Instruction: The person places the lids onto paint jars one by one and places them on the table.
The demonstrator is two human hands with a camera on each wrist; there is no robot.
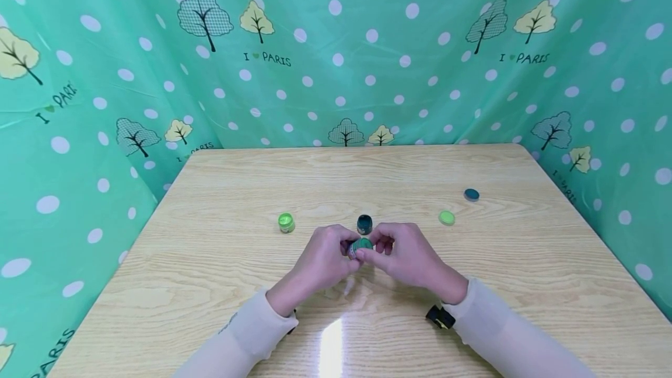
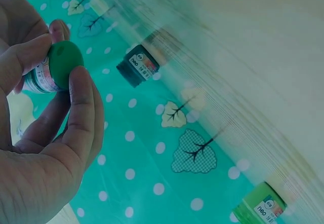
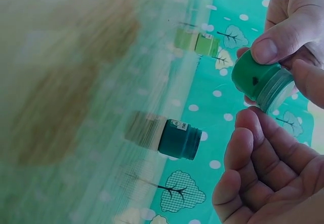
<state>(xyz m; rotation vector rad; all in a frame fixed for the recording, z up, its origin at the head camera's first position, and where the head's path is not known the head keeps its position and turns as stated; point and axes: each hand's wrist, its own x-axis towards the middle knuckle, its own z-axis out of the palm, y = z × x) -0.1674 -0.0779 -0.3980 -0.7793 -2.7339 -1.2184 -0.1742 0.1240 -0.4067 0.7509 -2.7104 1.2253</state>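
Note:
A small paint jar with a green end (image 1: 362, 244) is between both hands, tilted, a little above the table. My left hand (image 1: 325, 255) grips it from the left, thumb and fingers around it. My right hand (image 1: 406, 252) pinches its right end between thumb and index finger, the other fingers curled loosely. In the right wrist view the green jar (image 3: 250, 77) shows a clear ridged rim by the right thumb and a dark spot on its side. Its label (image 2: 44, 77) faces the left wrist camera. Just beyond the hands stands an uncapped dark teal paint jar (image 1: 364, 224).
Farther left stands an uncapped light green paint jar (image 1: 286, 222). A light green lid (image 1: 447, 217) and a dark blue-teal lid (image 1: 471, 194) lie to the right on the wooden table (image 1: 220, 284). A dotted green curtain (image 1: 336, 39) hangs behind and at both sides.

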